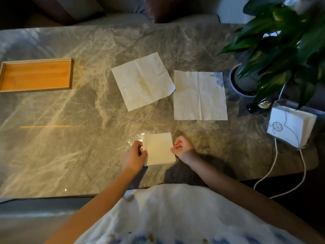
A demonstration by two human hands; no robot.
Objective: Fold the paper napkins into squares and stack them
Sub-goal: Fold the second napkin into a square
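Observation:
A cream napkin folded into a small square [159,148] lies on the marble table [70,138] near its front edge. My left hand [136,154] pinches the square's left edge between thumb and fingers. At the right edge, my right hand [182,147] has its fingers curled and its fingertips on the paper. Two unfolded napkins lie flat farther back: one tilted in the middle [142,81], one straight to its right [199,95]. Both show cross-shaped creases.
A shallow wooden tray [36,89] sits at the far left. At the right stand a potted plant [244,85] with broad leaves, a clear holder of white napkins [290,127] and a small dark object [255,107]. White cables [274,166] hang over the right front edge.

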